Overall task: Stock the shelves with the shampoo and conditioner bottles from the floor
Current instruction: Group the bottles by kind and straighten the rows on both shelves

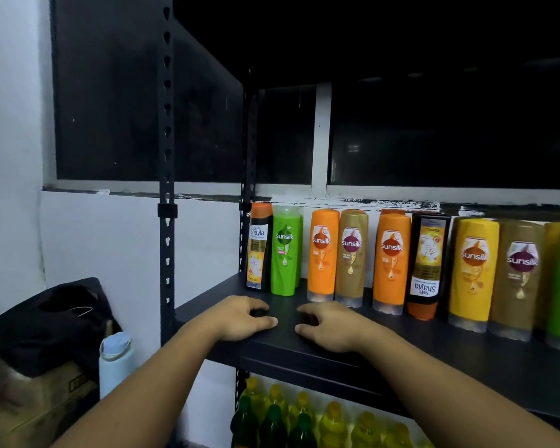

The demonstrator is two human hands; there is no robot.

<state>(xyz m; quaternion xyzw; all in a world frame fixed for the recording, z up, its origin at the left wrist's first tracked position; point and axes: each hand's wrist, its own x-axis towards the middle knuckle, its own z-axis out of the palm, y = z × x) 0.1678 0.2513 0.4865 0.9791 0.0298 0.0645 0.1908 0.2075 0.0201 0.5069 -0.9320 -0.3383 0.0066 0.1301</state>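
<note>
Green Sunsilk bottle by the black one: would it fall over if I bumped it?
Probably yes: the green Sunsilk bottle is tall and slim on a small base, so a bump could tip it. It stands close beside the black Safi Shayla bottle, which might catch it on that side. Its glossy plastic looks smooth, likely slippery but not fragile.

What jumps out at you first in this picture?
The row of bright bottles standing along the back of the dark shelf: orange, green, brown and yellow. In front, the left hand and right hand rest on the shelf, holding nothing. Underneath, more yellow and green bottles stand in rows.
</note>
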